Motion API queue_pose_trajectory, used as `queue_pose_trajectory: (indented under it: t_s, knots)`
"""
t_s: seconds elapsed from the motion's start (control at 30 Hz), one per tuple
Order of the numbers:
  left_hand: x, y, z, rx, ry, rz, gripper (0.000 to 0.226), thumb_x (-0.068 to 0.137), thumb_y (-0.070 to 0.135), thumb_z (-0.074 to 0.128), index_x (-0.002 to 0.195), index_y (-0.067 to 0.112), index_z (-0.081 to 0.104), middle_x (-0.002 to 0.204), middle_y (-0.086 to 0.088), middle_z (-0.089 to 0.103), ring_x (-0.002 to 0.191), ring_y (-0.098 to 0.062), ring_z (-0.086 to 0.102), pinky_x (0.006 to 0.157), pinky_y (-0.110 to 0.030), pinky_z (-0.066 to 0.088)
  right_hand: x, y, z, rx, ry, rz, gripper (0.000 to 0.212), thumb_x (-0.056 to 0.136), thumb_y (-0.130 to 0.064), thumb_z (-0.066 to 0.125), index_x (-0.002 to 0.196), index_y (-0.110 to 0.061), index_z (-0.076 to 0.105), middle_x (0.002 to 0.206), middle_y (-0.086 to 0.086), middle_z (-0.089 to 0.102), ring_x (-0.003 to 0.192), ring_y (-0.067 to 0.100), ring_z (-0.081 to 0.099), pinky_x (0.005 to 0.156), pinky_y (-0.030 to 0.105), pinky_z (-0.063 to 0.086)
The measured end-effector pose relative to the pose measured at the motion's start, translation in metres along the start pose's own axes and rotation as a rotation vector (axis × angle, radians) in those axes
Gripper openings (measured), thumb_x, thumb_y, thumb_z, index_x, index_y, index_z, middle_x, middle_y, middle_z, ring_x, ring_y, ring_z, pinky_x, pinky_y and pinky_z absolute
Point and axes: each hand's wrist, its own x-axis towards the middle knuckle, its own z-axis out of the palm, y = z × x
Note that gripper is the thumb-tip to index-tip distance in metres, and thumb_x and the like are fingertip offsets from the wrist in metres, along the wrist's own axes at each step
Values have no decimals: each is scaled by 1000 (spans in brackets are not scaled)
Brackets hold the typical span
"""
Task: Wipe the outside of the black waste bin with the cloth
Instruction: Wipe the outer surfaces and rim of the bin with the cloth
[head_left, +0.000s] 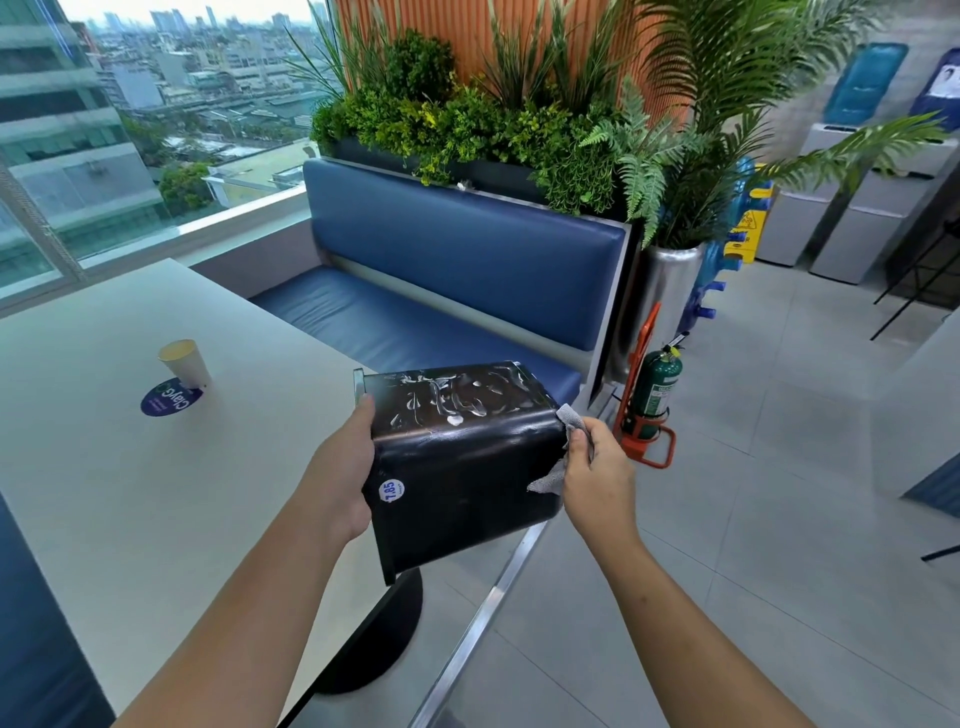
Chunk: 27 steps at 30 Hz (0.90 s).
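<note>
Now R hand (597, 480): cloth (570, 417) on bin (467, 483).

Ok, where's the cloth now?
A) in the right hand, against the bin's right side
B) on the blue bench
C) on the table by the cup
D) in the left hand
A: the right hand holds the grey cloth against the right side of the black waste bin.

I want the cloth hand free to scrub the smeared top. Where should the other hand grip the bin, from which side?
Probably hold the black waste bin by its left wall, from the left, as the left hand does: palm on it, thumb over the top edge. Its flat walls suit that clamp, leaving the smeared face and right side open to the cloth.
</note>
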Motion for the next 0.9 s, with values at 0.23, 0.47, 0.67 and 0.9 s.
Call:
queue_pose_trajectory:
  t_s: [0.23,0.47,0.67,0.9]
  knots:
    - [-5,-4,-5,-45,-51,-23,39,104,29,57,134,9,72,125,-17,78,112,-38,74,105,-51,56,5,3,-3,38,9,27,20,110,-22,46,118,-25,64,103,-3,69,100,16,64,89,39,56]
    - [5,-21,7,-52,110,88,71,69,88,62,106,30,78,123,-2,76,116,-36,69,101,-60,55,0,14,0,20,-13,58,25,110,-26,45,99,-41,62,88,-4,67,83,26,65,73,50,60]
    - [-6,-25,0,47,146,231,48,98,60,61,99,15,79,103,-8,82,109,-38,74,104,-55,57,3,5,-18,-15,27,6,18,110,-24,44,115,-28,61,102,-6,65,96,16,63,83,40,55]
    - [-7,-32,-5,175,202,392,46,104,53,51,93,17,77,91,-5,82,96,-37,75,97,-59,59,-12,-14,-27,-76,-91,-294,11,107,-14,49,109,-25,52,107,-6,49,98,-1,50,82,13,42]
